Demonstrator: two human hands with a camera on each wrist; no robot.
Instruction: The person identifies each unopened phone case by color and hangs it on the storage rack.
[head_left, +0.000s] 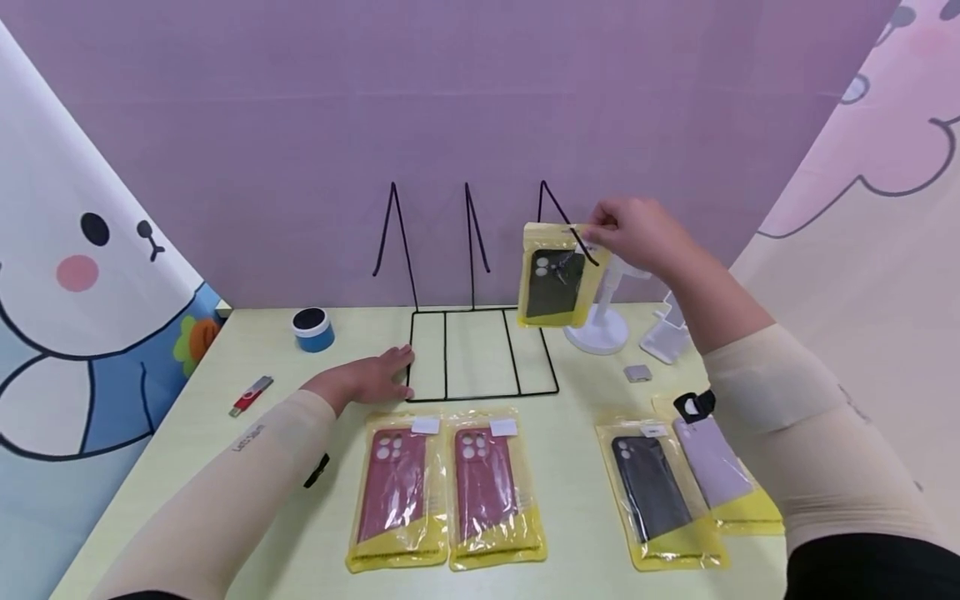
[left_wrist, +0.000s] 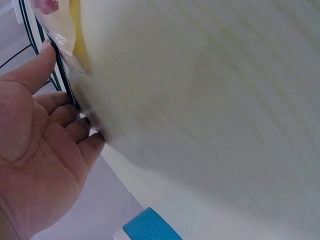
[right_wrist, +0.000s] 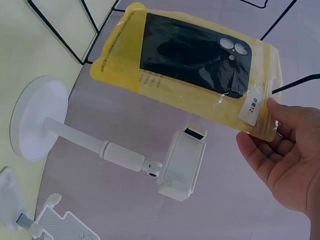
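My right hand [head_left: 633, 233] pinches the top corner of a clear-and-yellow bag [right_wrist: 125, 50] holding a black phone case [right_wrist: 195, 55]. The bag hangs upright at the right hook [head_left: 558, 200] of a black wire rack [head_left: 445, 358]. The hook's tip shows in front of the bag; whether it runs through the bag's hole I cannot tell. My left hand [head_left: 367, 379] touches the left bar of the rack's base, thumb near the front corner and fingers fairly straight, also seen in the left wrist view. The middle hook [head_left: 472, 229] and left hook [head_left: 388, 225] carry nothing.
Two bagged red phone cases [head_left: 393, 483] lie in front of the rack. A bagged black case [head_left: 652, 487] and bagged purple case [head_left: 712, 462] overlap at right. White phone stands [head_left: 597, 331] stand behind. At left are a blue jar [head_left: 313, 333] and red USB stick [head_left: 251, 396].
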